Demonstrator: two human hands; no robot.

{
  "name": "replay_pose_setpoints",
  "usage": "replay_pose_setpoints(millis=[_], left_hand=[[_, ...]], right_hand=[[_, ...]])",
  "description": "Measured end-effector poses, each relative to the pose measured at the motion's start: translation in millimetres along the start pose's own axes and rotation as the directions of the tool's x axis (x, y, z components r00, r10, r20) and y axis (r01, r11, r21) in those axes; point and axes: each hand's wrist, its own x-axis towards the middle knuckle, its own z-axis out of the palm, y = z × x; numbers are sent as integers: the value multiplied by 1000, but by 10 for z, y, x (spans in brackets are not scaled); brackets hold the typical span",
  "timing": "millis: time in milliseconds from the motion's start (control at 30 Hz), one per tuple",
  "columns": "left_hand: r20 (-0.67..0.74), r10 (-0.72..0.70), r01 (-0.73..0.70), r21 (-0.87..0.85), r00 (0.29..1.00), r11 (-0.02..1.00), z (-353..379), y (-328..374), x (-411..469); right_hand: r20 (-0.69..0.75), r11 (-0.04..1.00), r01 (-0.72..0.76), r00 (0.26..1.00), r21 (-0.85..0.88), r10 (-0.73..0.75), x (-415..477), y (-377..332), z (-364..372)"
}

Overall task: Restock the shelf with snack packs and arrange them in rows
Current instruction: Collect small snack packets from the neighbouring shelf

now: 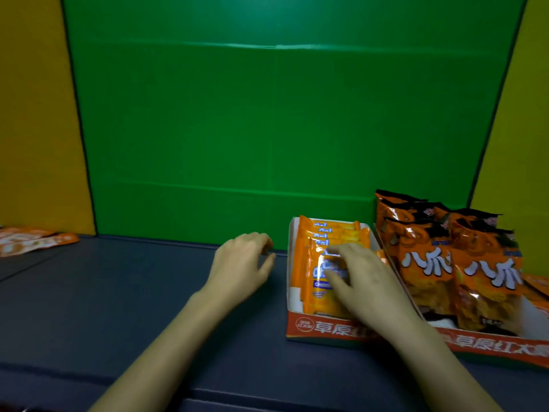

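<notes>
Pressing front pack (314, 295) in tray (292, 295) with flat right hand (361, 281). Holding nothing in loose left hand (240, 263), just beside tray's left wall, shelf (118, 292) open leftward.

Print on front pack (315, 298) hidden under right hand (365, 281); right tray (490, 346) cut by edge.

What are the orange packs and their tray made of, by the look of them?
Orange packs: probably thin plastic film with a glossy finish, given the bright white glare patches on the front one.
Tray: looks like printed cardboard, with a matte red front, plain white inner walls and a folded corner.
Black-and-orange bags: also shiny film, with glints along the creases.
</notes>
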Motion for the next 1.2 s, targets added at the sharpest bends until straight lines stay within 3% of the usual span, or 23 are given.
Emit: replay_pose_setpoints(millis=[200,467,900,1200], left_hand=[[48,-170,157,202,984,967,-538,-686,-581],[-25,-385,367,369,922,854,-1436,-1715,-1307],[-46,-458,421,486,888,766,-3039,-3660,-2471],[-59,-515,474,493,855,730,-3529,-4703,-2802]], right_hand=[[19,953,247,967,174,-254,167,-825,369],[168,899,374,894,228,-415,185,-2066,844],[197,878,350,883,327,-426,390,-4550,1783],[348,930,279,869,241,-351,916,-5355,2320]])
